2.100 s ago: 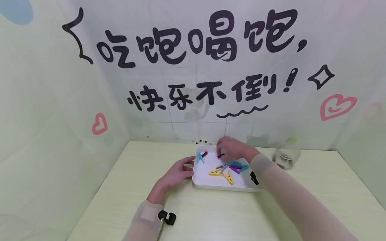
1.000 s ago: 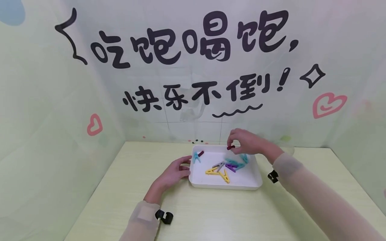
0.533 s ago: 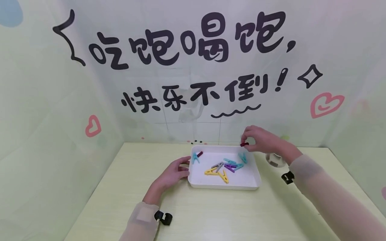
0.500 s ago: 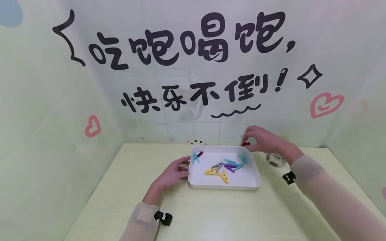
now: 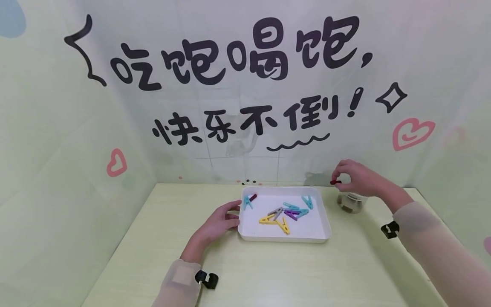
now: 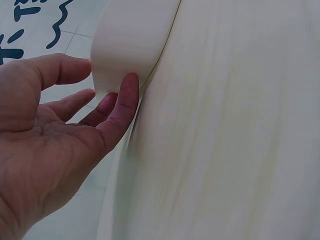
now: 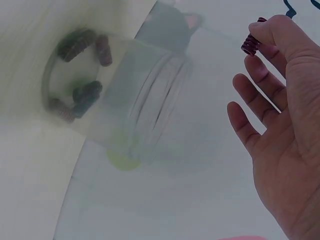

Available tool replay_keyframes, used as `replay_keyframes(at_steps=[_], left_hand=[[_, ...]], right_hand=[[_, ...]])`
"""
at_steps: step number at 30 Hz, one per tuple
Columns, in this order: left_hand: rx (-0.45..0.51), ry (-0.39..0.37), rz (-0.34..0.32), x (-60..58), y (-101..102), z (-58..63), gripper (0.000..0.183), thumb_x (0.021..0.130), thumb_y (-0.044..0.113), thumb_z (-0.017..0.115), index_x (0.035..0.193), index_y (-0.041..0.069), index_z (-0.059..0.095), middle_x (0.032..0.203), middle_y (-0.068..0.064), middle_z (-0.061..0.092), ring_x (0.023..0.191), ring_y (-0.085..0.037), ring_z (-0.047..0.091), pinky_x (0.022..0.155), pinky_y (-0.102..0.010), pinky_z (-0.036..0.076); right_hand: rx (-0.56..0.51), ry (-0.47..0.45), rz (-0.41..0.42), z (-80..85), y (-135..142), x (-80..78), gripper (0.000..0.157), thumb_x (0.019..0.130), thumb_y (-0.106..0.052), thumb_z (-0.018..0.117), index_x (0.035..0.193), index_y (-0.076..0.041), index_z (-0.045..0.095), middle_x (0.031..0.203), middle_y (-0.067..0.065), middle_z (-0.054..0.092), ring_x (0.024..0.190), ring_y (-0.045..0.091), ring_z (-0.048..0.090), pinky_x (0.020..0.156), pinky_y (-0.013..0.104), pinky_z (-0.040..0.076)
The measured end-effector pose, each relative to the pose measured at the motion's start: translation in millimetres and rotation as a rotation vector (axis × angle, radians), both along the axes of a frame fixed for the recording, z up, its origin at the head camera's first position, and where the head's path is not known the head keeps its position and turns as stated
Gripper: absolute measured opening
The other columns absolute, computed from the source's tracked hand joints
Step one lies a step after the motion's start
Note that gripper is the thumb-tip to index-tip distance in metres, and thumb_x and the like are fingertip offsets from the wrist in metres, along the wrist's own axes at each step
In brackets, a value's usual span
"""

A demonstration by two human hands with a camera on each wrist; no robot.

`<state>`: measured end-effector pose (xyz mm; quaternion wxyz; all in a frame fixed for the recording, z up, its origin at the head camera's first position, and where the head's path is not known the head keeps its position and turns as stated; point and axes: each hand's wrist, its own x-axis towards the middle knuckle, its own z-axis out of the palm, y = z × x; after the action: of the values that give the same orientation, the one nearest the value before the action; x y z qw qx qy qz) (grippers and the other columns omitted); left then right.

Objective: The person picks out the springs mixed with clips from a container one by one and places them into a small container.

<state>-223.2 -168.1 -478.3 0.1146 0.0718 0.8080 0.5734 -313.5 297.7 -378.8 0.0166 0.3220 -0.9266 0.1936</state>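
My right hand [image 5: 362,179] pinches a small dark red ribbed cylinder [image 7: 251,44] between thumb and index finger, its other fingers spread. It hangs above a clear jar [image 5: 350,204], partly hidden by the hand in the head view; several dark ribbed pieces [image 7: 80,45] lie at the jar's bottom. Relaxed fingers of my left hand [image 5: 216,221] touch the left outer wall of a white tray [image 5: 284,239]. Inside the tray lie turquoise clothespins [image 5: 308,202], yellow clothespins [image 5: 284,226], a grey one, a purple one [image 5: 291,214] and another dark red piece [image 5: 252,197].
The pale wooden table [image 5: 268,273] meets a printed cloth wall [image 5: 211,166] right behind the tray and jar. Cloth also closes off the left and right sides. The jar stands just right of the tray.
My right hand has lifted the dark red ribbed cylinder out of the tray and carried it right, past the tray's rim to above the jar. The left hand has stayed at the tray.
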Motion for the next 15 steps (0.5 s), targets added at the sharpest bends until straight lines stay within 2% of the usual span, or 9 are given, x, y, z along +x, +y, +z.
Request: replay_keyframes(at_steps=[10, 15], left_hand=[[-0.002, -0.002, 0.006, 1.1, 0.5, 1.5, 0.061, 0.102, -0.001, 0.063, 0.160, 0.006, 0.046, 0.148, -0.016, 0.054, 0.117, -0.029, 0.062, 0.097, -0.041, 0.059], [-0.002, -0.006, 0.010, 1.3, 0.5, 1.6, 0.061, 0.102, -0.001, 0.063, 0.160, 0.007, 0.046, 0.148, -0.015, 0.054, 0.116, -0.028, 0.062, 0.098, -0.041, 0.059]], right_hand=[[-0.004, 0.019, -0.049, -7.8, 37.2, 4.6, 0.012, 0.089, -0.003, 0.079, 0.097, -0.012, 0.079, 0.102, 0.001, 0.065, 0.101, 0.033, 0.059, 0.090, 0.056, 0.052], [0.023, 0.017, -0.070, -12.5, 48.6, 5.3, 0.013, 0.088, -0.002, 0.081, 0.095, -0.012, 0.079, 0.104, 0.004, 0.064, 0.104, 0.035, 0.057, 0.091, 0.054, 0.051]])
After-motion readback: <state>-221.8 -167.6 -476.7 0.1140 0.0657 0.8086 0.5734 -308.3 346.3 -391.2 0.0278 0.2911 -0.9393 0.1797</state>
